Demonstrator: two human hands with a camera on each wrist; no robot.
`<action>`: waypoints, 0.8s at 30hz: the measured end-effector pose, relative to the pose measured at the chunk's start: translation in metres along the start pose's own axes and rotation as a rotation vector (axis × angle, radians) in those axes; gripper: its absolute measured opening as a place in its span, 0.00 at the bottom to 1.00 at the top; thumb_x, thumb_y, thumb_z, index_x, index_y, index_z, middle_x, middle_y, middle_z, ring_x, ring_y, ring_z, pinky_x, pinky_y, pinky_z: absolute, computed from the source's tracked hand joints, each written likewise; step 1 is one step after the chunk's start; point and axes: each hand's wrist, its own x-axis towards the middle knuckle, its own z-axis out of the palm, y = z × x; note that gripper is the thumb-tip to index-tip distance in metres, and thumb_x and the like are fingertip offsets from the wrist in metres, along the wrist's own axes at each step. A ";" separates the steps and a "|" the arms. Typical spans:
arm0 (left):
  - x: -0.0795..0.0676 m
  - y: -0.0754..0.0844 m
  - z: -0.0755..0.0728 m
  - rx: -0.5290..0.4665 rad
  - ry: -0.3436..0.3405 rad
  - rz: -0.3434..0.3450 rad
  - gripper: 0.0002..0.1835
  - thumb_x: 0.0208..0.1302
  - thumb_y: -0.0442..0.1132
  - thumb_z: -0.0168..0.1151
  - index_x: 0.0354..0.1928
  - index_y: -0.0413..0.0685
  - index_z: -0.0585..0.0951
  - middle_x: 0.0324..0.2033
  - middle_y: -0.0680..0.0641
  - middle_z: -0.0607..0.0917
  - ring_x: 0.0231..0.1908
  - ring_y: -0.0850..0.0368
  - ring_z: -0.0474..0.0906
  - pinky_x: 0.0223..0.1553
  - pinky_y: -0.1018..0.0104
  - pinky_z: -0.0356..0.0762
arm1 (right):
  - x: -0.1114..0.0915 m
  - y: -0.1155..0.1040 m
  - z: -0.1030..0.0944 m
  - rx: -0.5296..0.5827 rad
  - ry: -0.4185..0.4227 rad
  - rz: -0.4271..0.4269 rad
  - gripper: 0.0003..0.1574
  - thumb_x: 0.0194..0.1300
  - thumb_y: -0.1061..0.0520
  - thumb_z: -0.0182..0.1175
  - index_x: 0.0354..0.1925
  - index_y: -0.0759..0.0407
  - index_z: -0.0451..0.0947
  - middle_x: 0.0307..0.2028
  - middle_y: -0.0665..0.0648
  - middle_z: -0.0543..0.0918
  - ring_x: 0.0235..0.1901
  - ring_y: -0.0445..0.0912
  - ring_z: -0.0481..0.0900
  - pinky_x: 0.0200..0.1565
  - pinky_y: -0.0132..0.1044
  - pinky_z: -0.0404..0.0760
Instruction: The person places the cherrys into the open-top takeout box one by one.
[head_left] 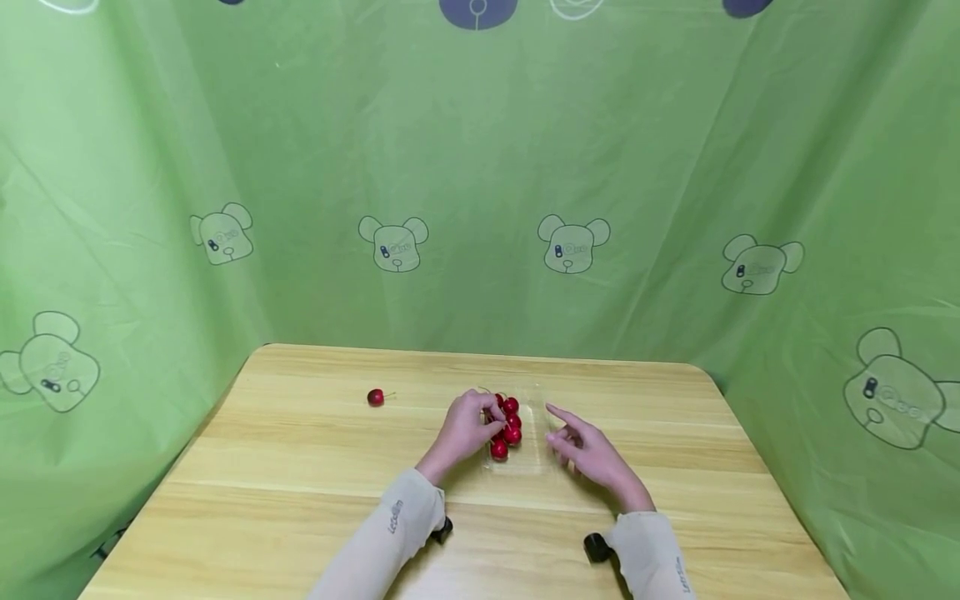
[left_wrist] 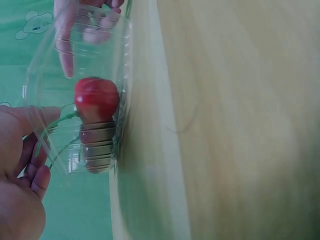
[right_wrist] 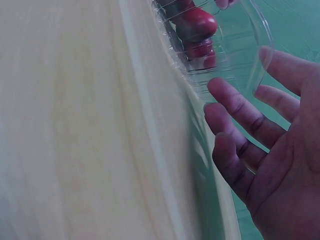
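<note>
A clear plastic box (head_left: 531, 458) stands on the table with several red cherries (head_left: 512, 435) gathered in its left half. Over that left side is my left hand (head_left: 461, 429), thumb and forefinger bent inward and pinching the green stem of a cherry (left_wrist: 97, 97) at the box's rim. The cherry itself shows through the clear wall in the left wrist view. Beside the box's right wall is my right hand (head_left: 588, 450), fingers spread and loosely bent, holding nothing. In the right wrist view its fingertips (right_wrist: 220, 87) are right at the box's edge.
A single dark red cherry (head_left: 376, 397) with its stem lies on the wooden table (head_left: 300, 475), to the left of the box. Green curtain (head_left: 480, 150) with bear-head prints hangs behind the table and along both sides.
</note>
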 end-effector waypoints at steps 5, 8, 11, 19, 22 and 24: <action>0.001 -0.002 0.001 0.069 0.009 0.026 0.10 0.57 0.31 0.76 0.29 0.55 0.85 0.30 0.57 0.83 0.38 0.56 0.76 0.43 0.68 0.76 | 0.000 -0.002 -0.001 0.016 0.004 -0.024 0.41 0.77 0.50 0.60 0.80 0.55 0.58 0.42 0.65 0.86 0.30 0.53 0.81 0.23 0.42 0.80; 0.001 -0.003 0.000 0.084 0.007 0.025 0.10 0.57 0.31 0.76 0.29 0.56 0.85 0.31 0.57 0.82 0.37 0.59 0.75 0.43 0.70 0.77 | 0.000 -0.002 -0.001 0.010 0.001 -0.026 0.41 0.77 0.50 0.60 0.80 0.55 0.58 0.42 0.64 0.86 0.30 0.52 0.81 0.23 0.41 0.80; 0.001 -0.004 -0.001 0.086 0.001 0.019 0.10 0.57 0.32 0.76 0.29 0.56 0.85 0.31 0.58 0.82 0.37 0.62 0.75 0.43 0.70 0.77 | 0.000 -0.002 0.000 -0.007 -0.001 -0.022 0.41 0.77 0.49 0.60 0.80 0.54 0.58 0.41 0.63 0.86 0.30 0.50 0.81 0.24 0.39 0.81; 0.002 -0.006 -0.003 0.077 -0.014 0.005 0.09 0.59 0.33 0.76 0.30 0.55 0.85 0.32 0.57 0.84 0.38 0.62 0.75 0.44 0.69 0.77 | 0.000 -0.001 0.000 -0.017 0.008 0.001 0.41 0.76 0.47 0.60 0.80 0.49 0.59 0.41 0.60 0.86 0.30 0.49 0.81 0.25 0.39 0.82; 0.001 -0.007 -0.003 0.076 -0.012 0.007 0.09 0.59 0.33 0.76 0.30 0.56 0.85 0.32 0.57 0.84 0.38 0.62 0.75 0.44 0.69 0.77 | 0.000 0.000 0.000 -0.017 0.001 0.001 0.41 0.76 0.46 0.60 0.80 0.48 0.59 0.41 0.60 0.86 0.30 0.49 0.81 0.25 0.39 0.82; 0.001 -0.008 -0.003 0.078 -0.007 0.013 0.09 0.59 0.33 0.76 0.30 0.56 0.85 0.32 0.57 0.84 0.38 0.62 0.76 0.44 0.69 0.77 | 0.000 0.001 0.000 -0.016 -0.003 -0.005 0.41 0.76 0.45 0.60 0.80 0.49 0.59 0.42 0.60 0.85 0.30 0.49 0.81 0.25 0.39 0.82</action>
